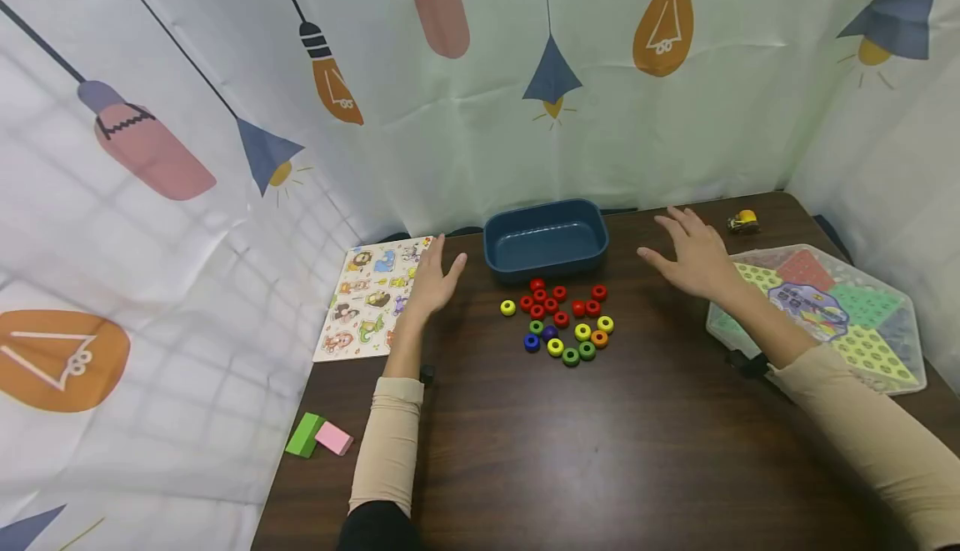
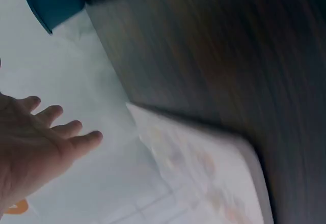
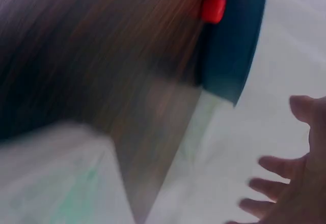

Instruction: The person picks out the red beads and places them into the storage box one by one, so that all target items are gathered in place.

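Ring beads (image 1: 561, 319): glossy, thick-walled, mostly red, with yellow, green, blue and orange; loosely scattered on bench (image 1: 517, 451), just before a tray (image 1: 546, 271). Tray dark blue, smooth-walled, rectangular with rounded corners. Left grip (image 1: 430, 284) released, fingers extended, overlapping the right edge of an animal-print board (image 1: 367, 301); contact unclear. Board pale, flat, round-cornered. Right grip (image 1: 693, 261) likewise released, fingers spread, between tray and a hexagonal case (image 1: 855, 313): translucent, plastic-looking, patches red, green, yellow. Bench dark brown, wood-grained, faintly shiny.
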`<state>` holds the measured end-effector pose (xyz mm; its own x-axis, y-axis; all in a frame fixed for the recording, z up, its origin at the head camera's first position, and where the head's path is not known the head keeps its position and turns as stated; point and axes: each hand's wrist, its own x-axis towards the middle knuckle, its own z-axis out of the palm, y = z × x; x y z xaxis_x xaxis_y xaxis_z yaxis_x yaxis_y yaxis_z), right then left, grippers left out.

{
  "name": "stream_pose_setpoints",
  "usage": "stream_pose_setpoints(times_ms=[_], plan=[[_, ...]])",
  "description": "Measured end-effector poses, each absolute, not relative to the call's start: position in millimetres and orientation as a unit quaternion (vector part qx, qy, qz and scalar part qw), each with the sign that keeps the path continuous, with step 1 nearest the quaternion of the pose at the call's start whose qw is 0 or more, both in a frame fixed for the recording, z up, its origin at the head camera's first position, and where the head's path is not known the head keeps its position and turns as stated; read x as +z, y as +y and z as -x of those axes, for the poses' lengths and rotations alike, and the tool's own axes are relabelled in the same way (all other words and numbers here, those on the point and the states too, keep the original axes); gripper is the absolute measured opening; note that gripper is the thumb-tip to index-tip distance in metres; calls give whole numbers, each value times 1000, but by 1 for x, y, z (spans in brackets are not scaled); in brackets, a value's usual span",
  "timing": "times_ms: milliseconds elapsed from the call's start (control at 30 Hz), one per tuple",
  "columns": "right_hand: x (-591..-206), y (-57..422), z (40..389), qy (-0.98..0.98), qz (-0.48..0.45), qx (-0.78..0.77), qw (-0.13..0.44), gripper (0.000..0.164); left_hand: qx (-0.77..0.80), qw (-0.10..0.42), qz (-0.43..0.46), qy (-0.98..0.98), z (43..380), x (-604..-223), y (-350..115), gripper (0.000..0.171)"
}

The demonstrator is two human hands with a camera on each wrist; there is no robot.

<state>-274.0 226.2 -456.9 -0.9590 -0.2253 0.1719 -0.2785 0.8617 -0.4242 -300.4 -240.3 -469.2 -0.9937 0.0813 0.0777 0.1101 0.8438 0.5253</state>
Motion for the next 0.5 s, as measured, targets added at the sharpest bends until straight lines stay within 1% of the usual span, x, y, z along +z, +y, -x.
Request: stream_pose_setpoints(times_ms=[133, 333, 500], plan=[[-459, 211, 271, -950, -139, 280, 10, 71, -384, 32, 44, -922, 303, -470, -222, 77], [-474, 191, 274, -933, -134, 327, -62, 49, -533, 14, 8, -846, 308, -480, -192, 73], [-486, 178, 282, -903, -127, 391, -125, 42, -596, 3, -18, -803, 314, -488, -171, 66]])
